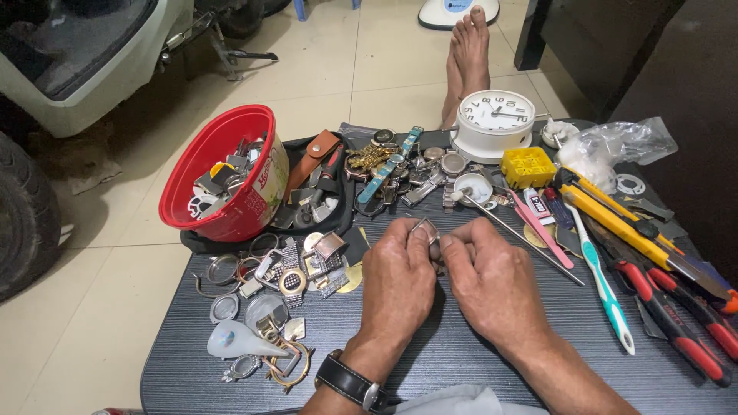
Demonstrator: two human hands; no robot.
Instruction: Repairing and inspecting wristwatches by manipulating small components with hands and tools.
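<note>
Both hands meet over the dark table [430, 353]: your left hand [397, 280] and right hand [492, 280] pinch a small metal watch part [425, 228] between their fingertips, raised for a closer look, with loose watch cases [265, 277] spread nearby.

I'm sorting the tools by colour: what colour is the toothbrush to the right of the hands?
The toothbrush is white and teal; the head view shows it clearly.

A round white plastic alarm clock [494, 121] stood at the dark table's [461, 361] far edge. Left of the clock sat a tilted red plastic bowl [231, 170] of watch parts; just right, a small yellow gridded box [527, 166]; nearer, a teal-and-white toothbrush [603, 284].
</note>
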